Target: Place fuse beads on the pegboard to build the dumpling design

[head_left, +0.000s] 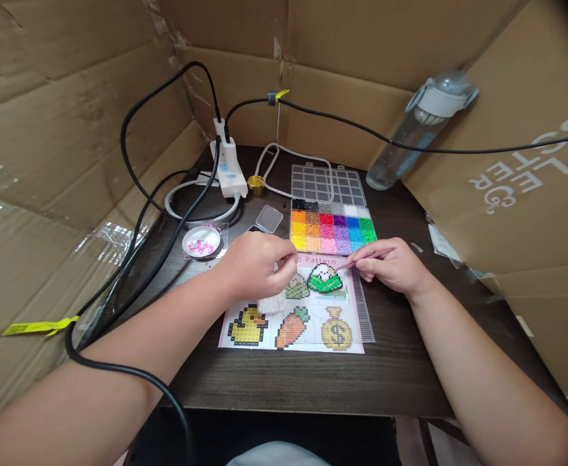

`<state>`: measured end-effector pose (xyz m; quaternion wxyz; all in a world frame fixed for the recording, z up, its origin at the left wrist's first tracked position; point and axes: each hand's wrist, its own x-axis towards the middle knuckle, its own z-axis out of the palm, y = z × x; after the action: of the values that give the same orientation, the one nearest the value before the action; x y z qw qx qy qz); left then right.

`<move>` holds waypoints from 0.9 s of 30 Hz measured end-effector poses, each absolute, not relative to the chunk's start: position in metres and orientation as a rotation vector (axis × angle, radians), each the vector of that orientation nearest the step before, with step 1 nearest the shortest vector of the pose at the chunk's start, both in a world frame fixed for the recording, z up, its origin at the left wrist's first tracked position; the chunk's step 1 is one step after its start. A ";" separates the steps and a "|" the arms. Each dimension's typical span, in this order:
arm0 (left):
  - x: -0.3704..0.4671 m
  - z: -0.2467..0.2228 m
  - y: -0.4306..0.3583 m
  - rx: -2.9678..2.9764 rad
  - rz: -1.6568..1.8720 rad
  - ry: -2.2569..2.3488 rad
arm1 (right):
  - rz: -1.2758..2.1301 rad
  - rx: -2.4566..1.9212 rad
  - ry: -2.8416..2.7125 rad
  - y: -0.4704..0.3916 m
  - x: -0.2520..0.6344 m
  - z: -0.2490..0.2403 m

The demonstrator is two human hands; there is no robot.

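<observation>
My right hand point(393, 268) is clamped on the tweezers point(359, 261), thumb and forefinger pressed along the shaft. Their tip reaches the right side of the rice ball point(323, 283), a bead figure with a white top, green leaves and a dark outline; whether it touches a bead is too small to tell. The rice ball sits on the clear pegboard point(368, 327), which lies over the pattern sheet point(307, 347).

My left hand point(261, 266) is above the sheet, left of the rice ball, fingers curled in and the tips of thumb and forefinger close together. I cannot tell whether they pinch anything. Just below them shows a clear packet point(271, 304) of white beads; my hand hides its upper part, so I cannot tell whether I hold it.

On the sheet nearest me are a duck point(247, 325), a carrot point(291, 329) and a money bag point(337, 331). Behind the sheet stands the bead box point(333, 228), sorted by colour, its lid point(327, 184) laid back. To the left, beyond my forearm, a white dish point(186, 242) holds pink and pale beads. A power strip point(231, 171) stands farther back, and a bottle point(417, 133) leans at the right.
</observation>
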<state>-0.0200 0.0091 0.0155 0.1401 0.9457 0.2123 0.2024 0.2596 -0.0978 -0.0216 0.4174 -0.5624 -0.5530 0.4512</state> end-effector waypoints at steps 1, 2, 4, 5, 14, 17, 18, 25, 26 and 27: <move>-0.020 0.016 0.009 2.733 0.581 0.614 | 1.126 -1.415 -1.393 -0.098 0.259 -0.021; -0.020 0.016 0.009 2.732 0.579 0.616 | 1.120 -1.420 -1.398 -0.098 0.259 -0.021; -0.020 0.016 0.009 2.730 0.580 0.619 | 1.109 -1.432 -1.406 -0.098 0.259 -0.019; -0.019 0.016 0.009 2.730 0.584 0.618 | 1.106 -1.438 -1.409 -0.098 0.258 -0.019; -0.020 0.016 0.008 2.737 0.584 0.621 | 1.106 -1.463 -1.414 -0.098 0.256 -0.017; -0.019 0.015 0.009 2.740 0.585 0.616 | 1.094 -1.472 -1.432 -0.098 0.257 -0.018; -0.019 0.015 0.009 2.743 0.588 0.613 | 1.092 -1.474 -1.436 -0.098 0.257 -0.018; -0.020 0.016 0.009 2.748 0.602 0.582 | 1.095 -1.476 -1.430 -0.098 0.258 -0.020; -0.020 0.016 0.009 2.749 0.603 0.580 | 1.096 -1.472 -1.421 -0.098 0.258 -0.020; -0.020 0.016 0.009 2.749 0.603 0.580 | 1.099 -1.469 -1.411 -0.098 0.258 -0.020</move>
<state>-0.0196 0.0088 0.0164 0.1335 0.9481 0.2002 0.2081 0.2577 -0.0976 -0.0195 0.4018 -0.5811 -0.5584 0.4348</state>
